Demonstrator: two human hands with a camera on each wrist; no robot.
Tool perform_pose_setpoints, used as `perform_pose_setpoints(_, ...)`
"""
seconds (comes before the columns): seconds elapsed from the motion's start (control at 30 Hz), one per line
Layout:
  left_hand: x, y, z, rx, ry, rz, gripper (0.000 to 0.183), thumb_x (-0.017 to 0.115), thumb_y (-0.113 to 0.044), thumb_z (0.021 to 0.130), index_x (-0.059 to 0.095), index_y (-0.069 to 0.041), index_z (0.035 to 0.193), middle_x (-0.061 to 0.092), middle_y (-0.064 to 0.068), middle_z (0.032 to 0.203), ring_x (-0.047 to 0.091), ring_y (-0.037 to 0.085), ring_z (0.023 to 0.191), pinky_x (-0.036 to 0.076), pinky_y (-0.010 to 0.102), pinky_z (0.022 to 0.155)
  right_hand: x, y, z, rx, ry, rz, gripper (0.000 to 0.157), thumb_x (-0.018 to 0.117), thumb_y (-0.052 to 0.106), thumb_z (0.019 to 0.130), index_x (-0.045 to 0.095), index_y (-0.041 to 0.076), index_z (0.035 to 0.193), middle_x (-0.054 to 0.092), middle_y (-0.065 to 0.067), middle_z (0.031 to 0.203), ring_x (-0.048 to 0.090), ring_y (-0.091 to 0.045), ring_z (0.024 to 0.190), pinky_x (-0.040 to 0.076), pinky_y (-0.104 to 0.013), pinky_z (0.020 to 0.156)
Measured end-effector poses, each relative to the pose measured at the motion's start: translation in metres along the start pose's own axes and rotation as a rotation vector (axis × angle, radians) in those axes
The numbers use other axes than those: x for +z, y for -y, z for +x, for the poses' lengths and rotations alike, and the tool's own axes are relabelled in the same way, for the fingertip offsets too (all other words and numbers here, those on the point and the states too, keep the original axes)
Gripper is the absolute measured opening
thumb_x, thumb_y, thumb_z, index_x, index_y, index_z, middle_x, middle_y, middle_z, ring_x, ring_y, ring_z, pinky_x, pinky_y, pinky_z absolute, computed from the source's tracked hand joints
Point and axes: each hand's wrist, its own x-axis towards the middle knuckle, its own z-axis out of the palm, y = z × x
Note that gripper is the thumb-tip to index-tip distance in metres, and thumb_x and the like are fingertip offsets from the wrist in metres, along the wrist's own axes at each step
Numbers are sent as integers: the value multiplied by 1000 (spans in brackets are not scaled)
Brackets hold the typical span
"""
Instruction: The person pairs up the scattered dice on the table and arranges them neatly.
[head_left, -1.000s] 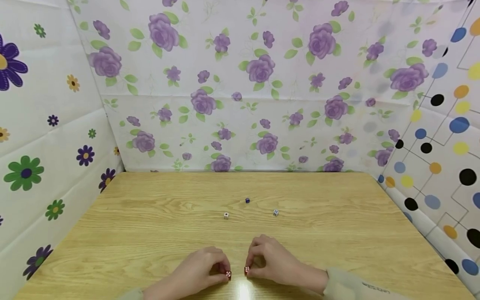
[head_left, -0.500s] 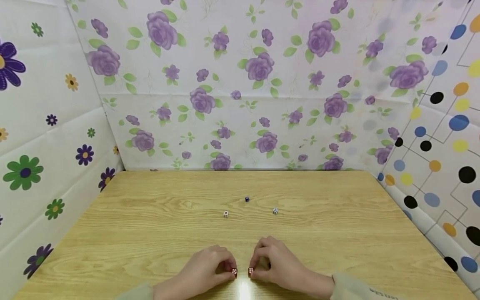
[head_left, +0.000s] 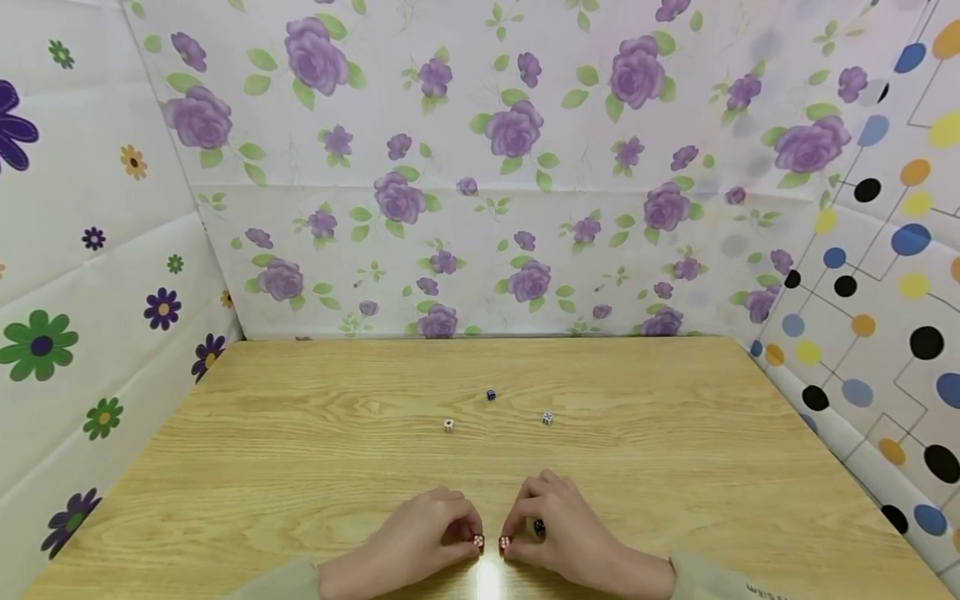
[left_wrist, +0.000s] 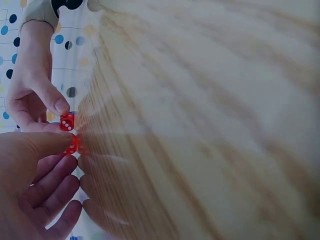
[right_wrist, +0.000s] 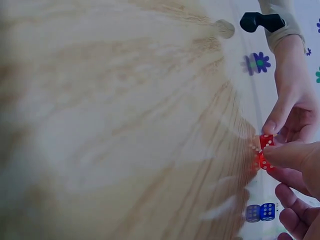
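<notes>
In the head view, my left hand [head_left: 429, 532] pinches a red die [head_left: 478, 542] with white pips between thumb and fingertips, low at the wooden tabletop. Facing it, my right hand [head_left: 561, 533] pinches a second red die [head_left: 505, 544] the same way. A narrow gap separates the two dice. A dark blue die [head_left: 539, 527] shows beneath the right hand, between its fingers and palm. The right wrist view has this blue die [right_wrist: 267, 212] standing on the table beside the curled lower fingers. My right thumb partly covers its red die [right_wrist: 265, 161] there.
Farther back on the wooden table [head_left: 337, 467] lie a white die with a dark pip [head_left: 448, 425], a dark blue die [head_left: 491, 395] and a white die with blue pips [head_left: 547, 418]. Patterned cloth hangs [head_left: 465, 233] behind the table and on both sides.
Both hands have slid right along the table, the left one farther, so the gap between the red dice has narrowed. The blue die beneath the right hand has come into view.
</notes>
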Motion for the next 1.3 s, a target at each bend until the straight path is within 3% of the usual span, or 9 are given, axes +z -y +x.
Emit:
perform_pose_setpoints(0.3,3,-4,2,24,-2,3,9,78,-24,85,70,-25,86,62,-18,82,51,-9,79,46,12,69,1,2,-1,18,-3,-42,11,82,40,78,71,42,79,51,23,77,36,3,76,29,-22,75)
perform_pose_setpoints(1.3,8,-12,0,-17,3,-14,11,80,-29,83,70,-25,87,60,-19,83,51,-10,79,46,11,69,1,6,-4,28,21,-20,11,81,45,77,72,41,80,50,24,77,35,4,75,27,-21,73)
